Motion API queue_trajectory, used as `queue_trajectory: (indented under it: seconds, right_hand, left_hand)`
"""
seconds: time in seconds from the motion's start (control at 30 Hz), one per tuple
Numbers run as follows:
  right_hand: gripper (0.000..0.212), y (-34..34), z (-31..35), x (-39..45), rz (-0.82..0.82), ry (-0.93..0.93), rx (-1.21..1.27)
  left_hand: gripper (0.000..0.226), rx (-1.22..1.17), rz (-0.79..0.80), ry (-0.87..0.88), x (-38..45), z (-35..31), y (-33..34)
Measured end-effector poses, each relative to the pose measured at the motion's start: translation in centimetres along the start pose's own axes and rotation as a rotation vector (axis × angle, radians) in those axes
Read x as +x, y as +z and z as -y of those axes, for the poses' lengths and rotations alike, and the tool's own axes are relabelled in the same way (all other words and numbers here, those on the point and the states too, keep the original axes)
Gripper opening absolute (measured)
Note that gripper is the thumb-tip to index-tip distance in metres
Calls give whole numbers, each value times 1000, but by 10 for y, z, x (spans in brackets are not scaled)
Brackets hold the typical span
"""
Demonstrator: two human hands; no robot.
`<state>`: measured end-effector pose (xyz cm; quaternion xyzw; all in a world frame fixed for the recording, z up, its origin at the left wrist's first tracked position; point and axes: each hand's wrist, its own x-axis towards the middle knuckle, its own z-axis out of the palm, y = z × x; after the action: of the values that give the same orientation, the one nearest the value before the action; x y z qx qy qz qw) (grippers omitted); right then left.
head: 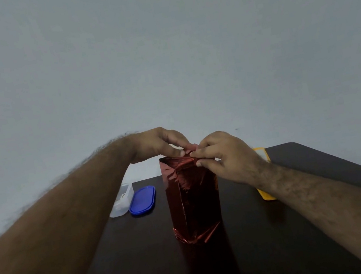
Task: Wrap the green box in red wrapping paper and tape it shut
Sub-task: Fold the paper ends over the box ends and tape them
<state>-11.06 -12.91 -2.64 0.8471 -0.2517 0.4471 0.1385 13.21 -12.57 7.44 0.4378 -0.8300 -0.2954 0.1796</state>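
Both forearms reach forward, left hand (157,144) and right hand (223,156) fingers pinching red wrapping paper (192,197) atop.

I see a dark tabletop (302,188) carrying the upright red-wrapped box (192,201), a blue lid (143,200), a clear container (122,200) and a yellow lid (265,194).
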Motion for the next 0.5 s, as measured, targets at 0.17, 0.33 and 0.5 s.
queue_trajectory:
  seconds: [0.17, 0.33, 0.5]
  right_hand:
    - [26, -3, 0, -1, -6, 22, 16]
    - [26, -1, 0, 0, 2, 28, 36]
    - [26, -2, 0, 1, -2, 37, 36]
  left_hand:
    - [31, -90, 37, -32, 7, 5, -1]
    - [33, -112, 10, -10, 11, 14, -1]
    - [33, -224, 5, -19, 13, 27, 3]
